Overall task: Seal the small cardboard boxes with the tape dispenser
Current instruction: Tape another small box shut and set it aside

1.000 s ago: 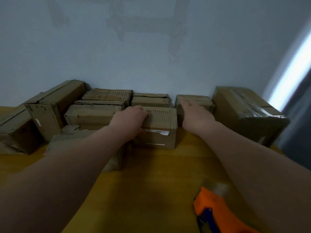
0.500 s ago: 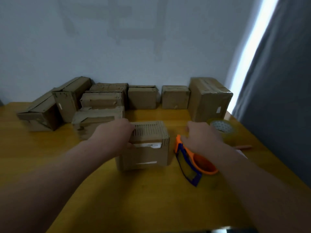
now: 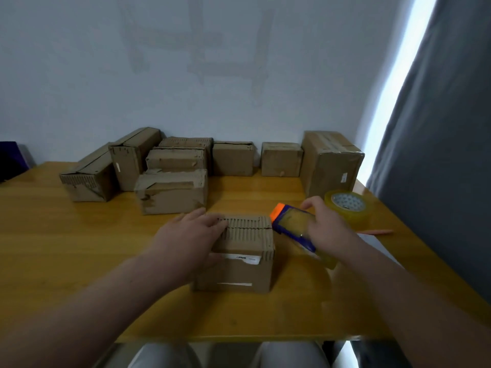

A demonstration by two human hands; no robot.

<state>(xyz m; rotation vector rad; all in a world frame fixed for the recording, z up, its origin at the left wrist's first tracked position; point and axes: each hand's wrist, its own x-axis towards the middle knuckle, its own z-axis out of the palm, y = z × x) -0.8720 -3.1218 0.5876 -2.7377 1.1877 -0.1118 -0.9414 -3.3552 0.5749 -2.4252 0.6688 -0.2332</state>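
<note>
A small cardboard box (image 3: 244, 256) with a ribbed top and a white label stands near the front middle of the wooden table (image 3: 66, 248). My left hand (image 3: 186, 240) holds its left side, fingers over the top edge. My right hand (image 3: 326, 232) grips the orange and blue tape dispenser (image 3: 289, 224), lifted just to the right of the box top, its orange end pointing toward the box.
Several more cardboard boxes (image 3: 170, 192) line the wall at the back; a taller box (image 3: 332, 163) stands at back right. A spare roll of clear tape (image 3: 348, 205) and a pencil (image 3: 377, 231) lie by the right edge. A grey curtain (image 3: 446, 155) hangs on the right.
The box has been pulled from the back row to the front of the table. My right hand left the box, took hold of the dispenser and raised it beside the box.
</note>
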